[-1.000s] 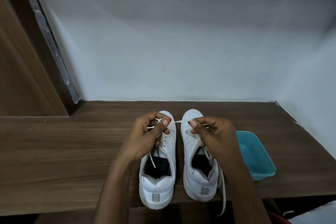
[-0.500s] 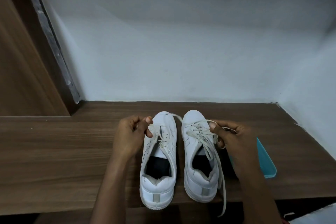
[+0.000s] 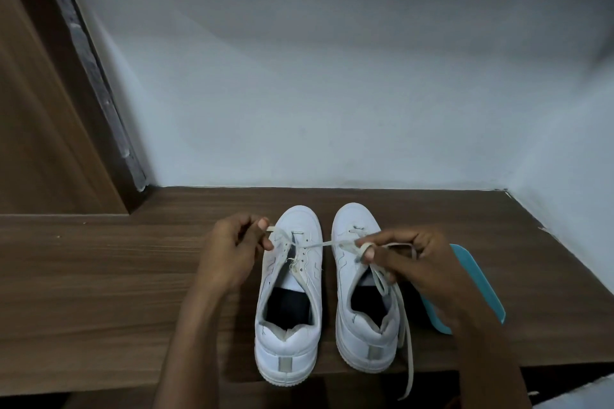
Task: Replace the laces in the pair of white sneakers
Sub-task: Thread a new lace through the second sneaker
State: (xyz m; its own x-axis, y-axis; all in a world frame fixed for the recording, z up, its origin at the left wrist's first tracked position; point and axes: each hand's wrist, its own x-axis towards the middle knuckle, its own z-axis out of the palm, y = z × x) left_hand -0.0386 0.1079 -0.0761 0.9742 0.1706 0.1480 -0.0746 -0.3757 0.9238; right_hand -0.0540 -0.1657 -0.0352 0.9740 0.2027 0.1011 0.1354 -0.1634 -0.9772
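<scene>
Far left there's a brown wood panel [image 3: 40,129] standing up against the pale wall [image 3: 332,76], and everything else sits on a dark wood-grain shelf [image 3: 99,276].

The left hand [image 3: 229,252] is just beside the toe end of the left sneaker [image 3: 289,295], fingers curled in, with thumb and forefinger pinching one end of a white lace [image 3: 315,245]. That sneaker points away from the camera, heel toward the front edge of the shelf, and its tongue area looks mostly unlaced, only a strand or two near the top eyelets. A few eyelets show bare.

The lace runs pretty taut from the left shoe's eyelets across the gap between the shoes to the right hand [image 3: 408,262]. That hand hovers over the laced part of the right sneaker [image 3: 362,302], fingers closed, with the lace pinched and seemingly wrapped around a fingertip. The right sneaker stands parallel to the left one, close but not touching.

A loose lace tail [image 3: 407,355] hangs down along the right shoe's outer side and off the front edge of the shelf.

Behind the right wrist there's a teal plastic tray [image 3: 478,282], mostly hidden by the hand. Can't tell what's in it.
</scene>
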